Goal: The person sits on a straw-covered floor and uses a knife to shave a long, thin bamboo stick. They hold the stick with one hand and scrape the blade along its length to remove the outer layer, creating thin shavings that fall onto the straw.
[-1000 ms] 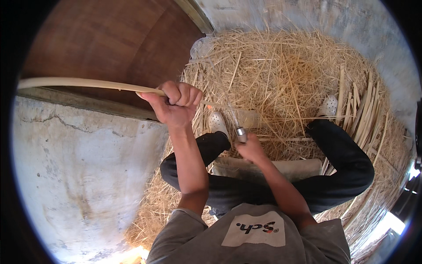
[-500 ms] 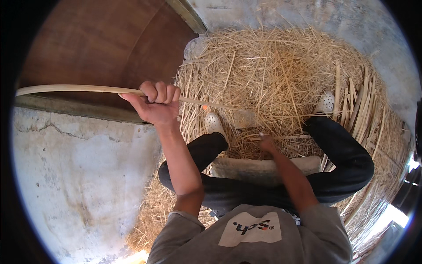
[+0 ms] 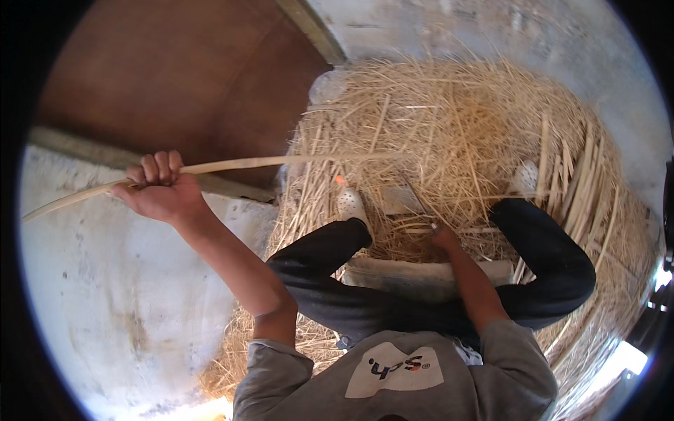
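Observation:
My left hand (image 3: 165, 186) is raised at the left, its fingers wrapped round a long pale bamboo strip (image 3: 242, 164). One end of the strip bends down toward the left rim; the other reaches right, over the shavings. Low between my knees, my right hand (image 3: 444, 240) is closed on the handle of a knife (image 3: 419, 199). Its thin dark blade points up and to the left, apart from the strip. Most of the handle is hidden in my fingers. A flat pale block (image 3: 400, 201) lies just left of the blade.
A thick heap of straw-like shavings (image 3: 435, 112) covers the floor. Longer split strips (image 3: 579, 186) lie by my right foot. A pale padded edge (image 3: 428, 272) lies between my thighs. Plastered wall (image 3: 119, 295) and a brown panel (image 3: 168, 84) border the left side.
My left hand has moved left and slightly down with the strip, whose right part now sits higher. My right hand has shifted slightly right and down, and the knife blade now shows clearly.

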A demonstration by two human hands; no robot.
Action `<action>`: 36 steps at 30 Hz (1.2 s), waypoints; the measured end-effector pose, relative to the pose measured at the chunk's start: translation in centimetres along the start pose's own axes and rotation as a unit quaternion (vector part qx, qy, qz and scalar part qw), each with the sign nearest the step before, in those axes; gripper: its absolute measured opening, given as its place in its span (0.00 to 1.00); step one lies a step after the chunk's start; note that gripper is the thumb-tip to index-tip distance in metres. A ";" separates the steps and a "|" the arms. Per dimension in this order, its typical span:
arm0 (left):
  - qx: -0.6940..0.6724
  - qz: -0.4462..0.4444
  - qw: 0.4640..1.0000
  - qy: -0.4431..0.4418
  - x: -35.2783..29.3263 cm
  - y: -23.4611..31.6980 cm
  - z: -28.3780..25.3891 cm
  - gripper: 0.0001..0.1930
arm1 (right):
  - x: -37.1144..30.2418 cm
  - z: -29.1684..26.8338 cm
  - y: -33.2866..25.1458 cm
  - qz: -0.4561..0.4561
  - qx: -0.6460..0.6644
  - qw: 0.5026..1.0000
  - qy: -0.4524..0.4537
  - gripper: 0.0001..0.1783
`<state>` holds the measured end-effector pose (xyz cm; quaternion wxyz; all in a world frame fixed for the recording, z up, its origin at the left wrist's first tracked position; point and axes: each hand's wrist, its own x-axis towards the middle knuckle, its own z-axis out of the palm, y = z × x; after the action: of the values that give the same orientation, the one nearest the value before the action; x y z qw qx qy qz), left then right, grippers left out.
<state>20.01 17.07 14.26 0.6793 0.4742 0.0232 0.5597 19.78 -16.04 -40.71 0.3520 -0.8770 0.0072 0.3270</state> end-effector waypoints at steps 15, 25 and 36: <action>-0.341 0.028 0.939 0.015 -2.5 2.8 -1.8 0.30 | -18.7 -22.4 -7.2 -0.121 -0.192 0.958 0.177 0.15; -0.412 -0.024 0.911 0.021 -5.9 -0.4 -4.9 0.32 | -38.4 -33.9 10.9 0.140 -0.091 0.817 0.552 0.10; -0.380 -0.114 0.916 0.061 -9.1 -4.3 -6.1 0.31 | -47.0 -10.0 40.6 0.443 0.190 0.693 0.536 0.21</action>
<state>16.39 14.02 3.49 0.8645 0.1400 -0.0960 0.4732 -21.33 -63.04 -33.07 0.2614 -0.7127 0.6448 -0.0892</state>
